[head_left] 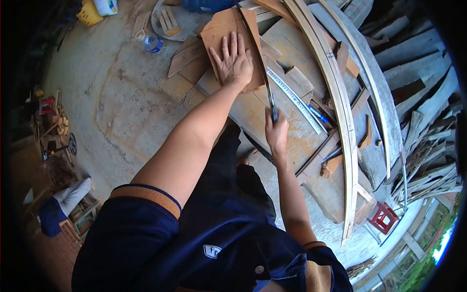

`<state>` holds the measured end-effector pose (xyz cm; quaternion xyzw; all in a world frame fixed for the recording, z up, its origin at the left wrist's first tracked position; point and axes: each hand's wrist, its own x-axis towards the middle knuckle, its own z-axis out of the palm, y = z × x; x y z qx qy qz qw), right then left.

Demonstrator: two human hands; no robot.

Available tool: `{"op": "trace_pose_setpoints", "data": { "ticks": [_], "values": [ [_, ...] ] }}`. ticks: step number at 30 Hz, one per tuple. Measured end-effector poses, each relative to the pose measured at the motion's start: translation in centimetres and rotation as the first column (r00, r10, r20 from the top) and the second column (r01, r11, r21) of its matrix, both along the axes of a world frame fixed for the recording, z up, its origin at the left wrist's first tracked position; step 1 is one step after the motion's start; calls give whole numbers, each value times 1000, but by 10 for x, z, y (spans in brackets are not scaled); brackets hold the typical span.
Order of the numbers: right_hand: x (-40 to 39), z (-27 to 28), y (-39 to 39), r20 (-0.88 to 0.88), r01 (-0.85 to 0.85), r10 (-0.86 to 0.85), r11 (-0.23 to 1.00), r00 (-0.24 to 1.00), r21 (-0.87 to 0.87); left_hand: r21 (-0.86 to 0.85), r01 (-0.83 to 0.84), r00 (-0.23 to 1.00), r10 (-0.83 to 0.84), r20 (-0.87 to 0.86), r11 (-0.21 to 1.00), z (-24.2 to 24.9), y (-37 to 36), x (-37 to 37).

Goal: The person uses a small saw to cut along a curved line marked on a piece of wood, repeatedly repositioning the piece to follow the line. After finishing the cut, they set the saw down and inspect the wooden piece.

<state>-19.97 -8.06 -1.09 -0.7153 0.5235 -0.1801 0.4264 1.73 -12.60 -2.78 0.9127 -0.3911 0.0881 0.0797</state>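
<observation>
My left hand (234, 62) lies flat with its fingers spread on a reddish-brown wooden board (221, 31). Along the board's right side runs the long dark blade of a handsaw (257, 41). Its handle is in my right hand (277, 130), whose fingers are wrapped round it, below the board. Whether the blade's teeth are in the wood cannot be made out. A white measuring tape or ruler (294, 100) lies slantwise just right of the blade. Beyond it, among wood scraps, is a blue tool or pen (317, 114).
Long curved wooden strips (335, 82) span the bench's right side. Offcuts (192, 61) lie left of the board. A water bottle (153, 45) stands on the floor; a red stool (384, 218) is at lower right. Stacked planks (418, 73) line the right.
</observation>
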Motion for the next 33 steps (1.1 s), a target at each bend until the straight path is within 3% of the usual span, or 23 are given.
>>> {"op": "trace_pose_setpoints", "data": {
  "ticks": [2,4,6,10,11,14,17,26,31,33],
  "values": [
    [-48,-3,34,60,13,-15,999,998,40,-29,14,1000,-14,2,999,-5,-1,1],
    [-113,-24,78,20,27,-28,998,999,51,-3,12,1000,-12,11,1000,-3,0,1],
    [-154,-10,112,-33,65,-63,995,997,73,21,6,1000,-7,24,1000,-3,-1,1],
    [-143,-16,94,-64,-4,8,998,998,66,10,18,1000,-18,11,1000,2,1,0],
    [-116,-23,74,-9,-11,11,1000,1000,30,13,19,1000,-19,7,1000,2,1,-1],
    [-12,-17,3,-62,-26,23,999,998,-35,31,23,1000,-23,11,999,2,2,-2],
    [26,-8,-16,-81,-22,15,995,997,-96,58,22,1000,-22,11,998,6,6,-8],
    [-1,-18,-1,-46,-33,30,996,999,-79,-2,37,999,-37,35,999,-7,8,-11],
    [-122,-32,86,-117,-20,25,999,993,44,-22,44,999,-44,23,999,-10,10,-12],
    [-135,-25,98,-94,8,-2,998,996,61,6,32,998,-32,48,999,-7,9,-12]
  ]
}}
